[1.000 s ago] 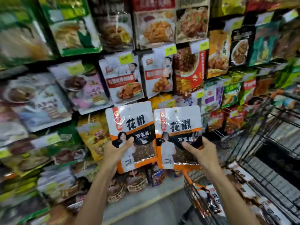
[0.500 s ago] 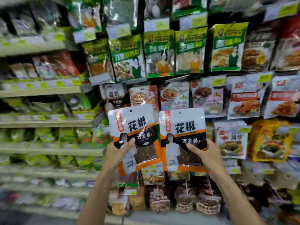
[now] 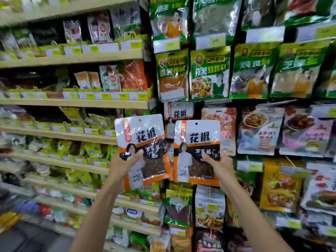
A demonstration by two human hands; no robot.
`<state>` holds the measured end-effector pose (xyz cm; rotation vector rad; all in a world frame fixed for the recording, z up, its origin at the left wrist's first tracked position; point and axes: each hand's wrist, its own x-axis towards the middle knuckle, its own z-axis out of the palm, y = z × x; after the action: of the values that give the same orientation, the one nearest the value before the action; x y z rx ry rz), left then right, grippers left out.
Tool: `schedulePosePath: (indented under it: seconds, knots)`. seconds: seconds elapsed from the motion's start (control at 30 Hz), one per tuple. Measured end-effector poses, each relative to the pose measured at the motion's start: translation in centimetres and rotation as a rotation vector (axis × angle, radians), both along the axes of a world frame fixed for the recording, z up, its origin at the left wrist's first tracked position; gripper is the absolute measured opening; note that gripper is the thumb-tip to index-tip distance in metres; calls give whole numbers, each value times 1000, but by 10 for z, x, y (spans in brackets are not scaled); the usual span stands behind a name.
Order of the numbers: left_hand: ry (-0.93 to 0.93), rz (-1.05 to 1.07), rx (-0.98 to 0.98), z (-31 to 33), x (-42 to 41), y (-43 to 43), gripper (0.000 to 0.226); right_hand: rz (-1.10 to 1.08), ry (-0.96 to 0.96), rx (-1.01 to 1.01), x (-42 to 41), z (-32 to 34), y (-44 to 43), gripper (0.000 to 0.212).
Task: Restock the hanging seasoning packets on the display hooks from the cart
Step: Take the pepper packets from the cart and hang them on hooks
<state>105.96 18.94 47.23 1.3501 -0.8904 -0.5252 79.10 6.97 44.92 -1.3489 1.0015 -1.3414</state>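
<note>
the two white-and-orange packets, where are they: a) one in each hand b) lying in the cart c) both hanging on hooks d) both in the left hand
a: the left hand grips the left packet by its lower part, and the right hand grips the right packet likewise.

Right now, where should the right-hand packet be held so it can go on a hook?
Hold the right packet by its lower right corner, coming from below and the right, as the right hand does. It stands upright, so that keeps the hang hole at the top centre clear for hanging by the matching packet behind.
</note>
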Motion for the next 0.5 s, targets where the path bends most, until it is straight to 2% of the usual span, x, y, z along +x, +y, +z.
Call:
schedulePosePath:
  seconds: [0.1,0.23,0.33,0.43,0.5]
  knots:
    - [-22,-21,-10,3,21,-22,34,44,13,-29,29,12,-28,14]
    - [-47,-44,-51,9,36,-56,42,60,63,-30,63,24,-68,7]
    - [-71,-79,-53,10,48,-80,29,77,87,-51,80,30,-94,3]
    - [-86,-80,-37,6,55,-99,36,84,105,-37,91,32,-114,26]
    - [-98,-86,-38,5,58,-107,38,61,110,-35,96,31,-124,29]
